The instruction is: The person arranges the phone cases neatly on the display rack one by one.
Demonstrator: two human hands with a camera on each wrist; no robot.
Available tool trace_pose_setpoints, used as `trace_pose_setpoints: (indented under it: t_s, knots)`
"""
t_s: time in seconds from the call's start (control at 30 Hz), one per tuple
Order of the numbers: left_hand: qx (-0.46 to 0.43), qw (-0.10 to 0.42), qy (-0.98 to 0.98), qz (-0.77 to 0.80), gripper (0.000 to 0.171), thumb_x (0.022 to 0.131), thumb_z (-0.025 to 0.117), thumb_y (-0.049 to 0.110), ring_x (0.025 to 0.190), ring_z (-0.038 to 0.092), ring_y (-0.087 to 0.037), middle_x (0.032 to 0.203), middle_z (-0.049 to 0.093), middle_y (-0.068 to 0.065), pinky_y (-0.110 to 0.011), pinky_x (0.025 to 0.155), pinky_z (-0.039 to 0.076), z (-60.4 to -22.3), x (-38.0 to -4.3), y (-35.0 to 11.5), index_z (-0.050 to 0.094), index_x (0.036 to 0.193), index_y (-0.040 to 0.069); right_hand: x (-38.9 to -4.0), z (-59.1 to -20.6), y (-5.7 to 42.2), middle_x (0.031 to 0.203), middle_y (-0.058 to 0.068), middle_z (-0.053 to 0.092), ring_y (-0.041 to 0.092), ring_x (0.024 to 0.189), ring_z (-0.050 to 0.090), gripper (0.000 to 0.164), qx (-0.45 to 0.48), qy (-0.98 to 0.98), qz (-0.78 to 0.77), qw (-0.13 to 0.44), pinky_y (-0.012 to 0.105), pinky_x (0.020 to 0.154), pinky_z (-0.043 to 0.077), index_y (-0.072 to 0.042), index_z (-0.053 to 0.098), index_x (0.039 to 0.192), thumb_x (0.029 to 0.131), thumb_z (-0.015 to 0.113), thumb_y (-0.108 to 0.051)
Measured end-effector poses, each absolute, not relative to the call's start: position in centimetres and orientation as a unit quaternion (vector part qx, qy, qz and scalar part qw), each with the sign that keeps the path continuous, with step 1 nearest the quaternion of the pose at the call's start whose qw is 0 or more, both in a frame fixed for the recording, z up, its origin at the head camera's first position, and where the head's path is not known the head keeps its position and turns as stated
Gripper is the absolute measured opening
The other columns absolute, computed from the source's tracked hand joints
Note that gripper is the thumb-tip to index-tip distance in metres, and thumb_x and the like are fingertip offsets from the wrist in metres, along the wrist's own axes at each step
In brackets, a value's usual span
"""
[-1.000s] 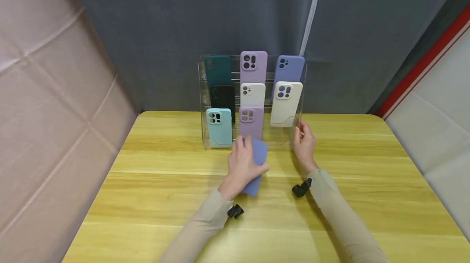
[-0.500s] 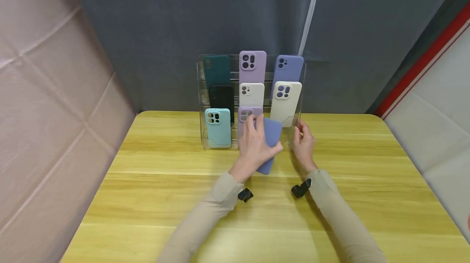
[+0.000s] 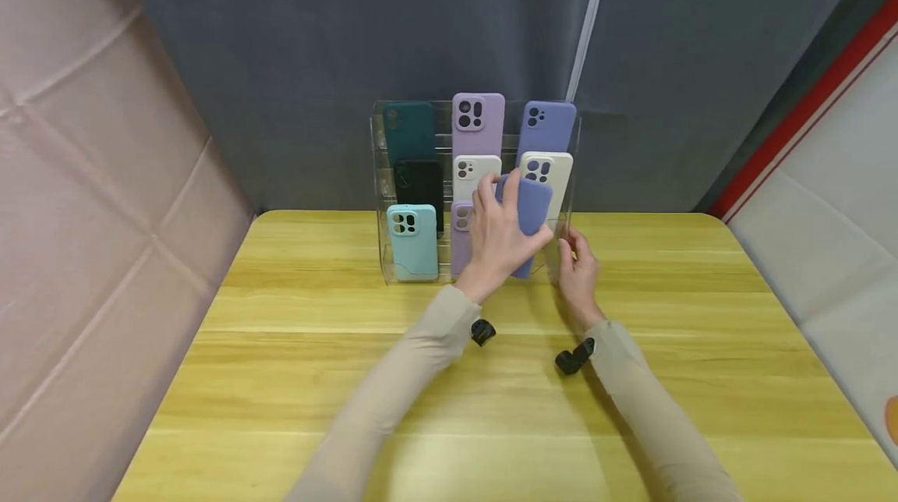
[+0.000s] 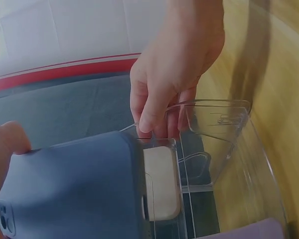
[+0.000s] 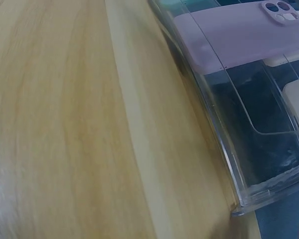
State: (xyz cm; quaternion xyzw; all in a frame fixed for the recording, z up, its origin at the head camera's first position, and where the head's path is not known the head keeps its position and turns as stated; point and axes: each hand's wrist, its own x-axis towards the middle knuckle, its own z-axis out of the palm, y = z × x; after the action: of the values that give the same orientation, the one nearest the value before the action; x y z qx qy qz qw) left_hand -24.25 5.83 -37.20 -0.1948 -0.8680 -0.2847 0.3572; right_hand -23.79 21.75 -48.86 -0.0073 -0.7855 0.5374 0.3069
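Observation:
My left hand [image 3: 496, 241] holds a periwinkle phone case [image 3: 535, 202] by its edges, fingers at the top left and thumb on the right side. The case is tilted back in front of the clear acrylic display stand [image 5: 271, 162], overlapping the cream case [image 3: 560, 174] at the right. The left wrist view shows its dark-looking back [image 4: 79, 184] and the thumb on its edge. My right hand [image 3: 579, 276] grips the stand's lower right side, with thumb and fingers on the clear panel. Part of the lower lavender case [image 3: 459, 249] is hidden behind my left hand.
Several cases stand in the stand's tiers: teal [image 3: 409, 132], black [image 3: 419, 184], light blue [image 3: 414, 252], upper lavender [image 3: 489, 137], white [image 3: 477, 184] and another periwinkle case [image 3: 553, 126]. The wooden table [image 3: 295, 377] meets a grey curtain [image 3: 316, 58] behind.
My left hand has carried the periwinkle case up and to the right, from low before the middle column to the front of the right column. My right hand keeps its place on the stand.

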Motion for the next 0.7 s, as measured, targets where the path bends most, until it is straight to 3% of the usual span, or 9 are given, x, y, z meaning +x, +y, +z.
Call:
trace_pose_setpoints:
  t_s: [0.27,0.47,0.7]
  knots:
    - [-0.182,0.404,-0.849,-0.288,0.074,0.066,0.072,0.042,0.102,0.045,-0.028,0.121,0.036,-0.017,-0.034,0.07,0.051,-37.3,-25.7,7.7,0.045,0.13,0.018,-23.1,-48.3,21.7,0.115,0.02,0.061,0.029,0.105,0.056,0.032,0.006,-0.767,0.58,0.275,0.017,0.079,0.046,0.001,0.054,0.126,0.099,0.047,-0.013]
    - [-0.161,0.422,-0.851,-0.267,0.071,0.068,0.071,0.042,0.099,0.047,-0.027,0.123,0.037,-0.018,-0.032,0.067,0.051,-38.0,-26.4,9.1,0.045,0.13,0.02,-21.6,-46.2,21.0,0.121,0.021,0.058,0.021,0.111,0.054,0.034,0.0,-0.773,0.586,0.244,0.023,0.088,0.046,0.003,0.051,0.129,0.1,0.044,-0.014]
    - [-0.144,0.409,-0.862,-0.264,0.072,0.068,0.073,0.042,0.099,0.047,-0.027,0.124,0.037,-0.018,-0.032,0.068,0.05,-38.9,-26.8,10.4,0.047,0.131,0.019,-21.5,-46.0,21.0,0.128,0.018,0.055,0.021,0.119,0.049,0.035,-0.004,-0.755,0.618,0.221,0.028,0.099,0.042,0.001,0.049,0.131,0.099,0.044,-0.012]
